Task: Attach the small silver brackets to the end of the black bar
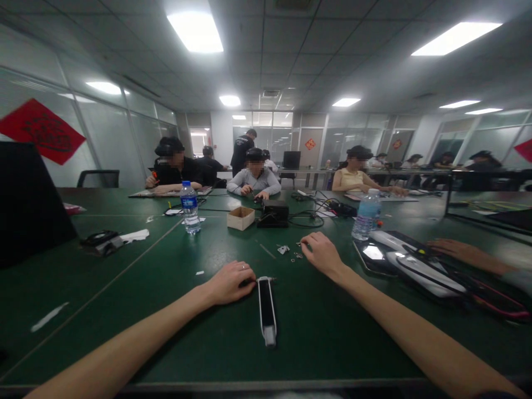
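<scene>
A long, narrow part with a white frame and dark middle [267, 310] lies on the green table. My left hand [230, 282], fingers curled, holds it at its far end, where a small metal piece [271, 279] sticks out sideways. My right hand [322, 252] is farther forward, thumb and fingertips drawn together over the table. Something tiny shows at those fingertips, too small to name. Just left of them lie a flat metal piece [283, 249] and several tiny metal pieces [298, 255].
Ahead stand an open cardboard box [241, 219], a black box [274, 213] with cables and a water bottle [190, 208]. To the right are another bottle [367, 213], white-and-black equipment [424, 269] and another person's hand [455, 249]. A dark device [102, 242] lies left. Co-workers sit opposite.
</scene>
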The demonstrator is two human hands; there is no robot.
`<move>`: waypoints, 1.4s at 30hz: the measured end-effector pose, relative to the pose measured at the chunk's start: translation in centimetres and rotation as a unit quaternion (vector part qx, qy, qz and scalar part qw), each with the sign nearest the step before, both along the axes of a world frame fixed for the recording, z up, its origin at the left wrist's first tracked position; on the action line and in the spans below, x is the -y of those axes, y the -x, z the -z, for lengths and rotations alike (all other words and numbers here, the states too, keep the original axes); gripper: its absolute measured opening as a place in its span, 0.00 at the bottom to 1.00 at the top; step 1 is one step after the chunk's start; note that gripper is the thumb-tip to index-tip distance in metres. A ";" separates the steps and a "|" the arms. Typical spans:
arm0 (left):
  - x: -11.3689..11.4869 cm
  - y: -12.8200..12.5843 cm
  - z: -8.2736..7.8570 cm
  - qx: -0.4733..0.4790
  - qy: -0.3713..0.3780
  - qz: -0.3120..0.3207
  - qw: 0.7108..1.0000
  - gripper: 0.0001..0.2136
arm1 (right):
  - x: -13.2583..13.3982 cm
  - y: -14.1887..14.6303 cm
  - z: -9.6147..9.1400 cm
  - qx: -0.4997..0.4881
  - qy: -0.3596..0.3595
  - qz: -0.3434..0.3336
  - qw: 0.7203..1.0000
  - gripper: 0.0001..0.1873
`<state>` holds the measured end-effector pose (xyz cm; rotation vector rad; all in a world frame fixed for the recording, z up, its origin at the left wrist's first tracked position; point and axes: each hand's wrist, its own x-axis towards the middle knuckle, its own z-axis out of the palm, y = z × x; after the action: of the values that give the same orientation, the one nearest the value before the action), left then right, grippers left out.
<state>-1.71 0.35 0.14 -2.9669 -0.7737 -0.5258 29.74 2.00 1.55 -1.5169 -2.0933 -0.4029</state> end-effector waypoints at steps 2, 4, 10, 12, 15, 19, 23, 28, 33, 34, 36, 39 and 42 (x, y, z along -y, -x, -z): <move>0.0 0.0 0.1 -0.002 0.001 0.000 1.000 0.06 | -0.3 -0.5 -0.1 0.037 0.010 0.039 0.999 0.11; 0.0 0.0 0.0 -0.002 0.005 0.000 1.000 0.06 | -0.5 -0.9 0.0 0.070 0.024 0.072 0.995 0.11; 0.1 0.0 -0.1 0.003 0.014 0.000 1.000 0.06 | -0.8 -1.4 0.4 0.128 0.093 0.127 0.979 0.10; 0.1 0.0 -0.1 0.001 0.013 -0.002 1.000 0.06 | -0.7 -1.5 0.5 0.138 0.114 0.132 0.975 0.11; 0.2 0.0 -0.2 -0.001 0.014 -0.003 1.000 0.06 | -0.7 -1.6 0.8 0.143 0.129 0.129 0.973 0.12; 0.2 0.0 -0.2 -0.002 0.019 0.000 1.000 0.05 | -1.0 -1.7 1.5 0.120 0.125 0.098 0.980 0.14; 0.1 0.1 -0.1 -0.003 0.022 -0.001 1.000 0.05 | -1.4 -1.6 1.9 0.109 0.140 0.090 0.980 0.14; 0.1 0.0 -0.1 -0.006 0.014 -0.002 1.000 0.04 | -1.3 -1.4 1.4 0.102 0.161 0.086 0.978 0.13; 0.1 -0.1 -0.2 -0.005 0.010 -0.003 1.000 0.04 | -0.7 -0.8 0.6 0.078 0.189 0.035 0.978 0.09; 0.1 -0.1 -0.2 -0.006 0.010 -0.003 1.000 0.04 | -0.6 -0.6 0.5 0.074 0.184 0.018 0.980 0.08; 0.1 -0.1 -0.2 -0.006 0.009 -0.004 1.000 0.04 | -0.1 0.0 0.4 0.053 0.169 -0.030 0.984 0.06; 0.2 -0.1 -0.3 -0.005 0.009 -0.004 1.000 0.05 | 1.0 1.4 0.3 -0.024 0.154 -0.115 0.981 0.03; 0.3 -0.1 -0.4 -0.007 0.010 -0.003 1.000 0.05 | 2.5 3.2 0.0 -0.102 0.176 -0.186 0.961 0.02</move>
<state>-1.57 0.10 0.50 -2.9824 -0.7924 -0.4992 26.51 -0.54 1.58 -1.2355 -2.2955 0.2668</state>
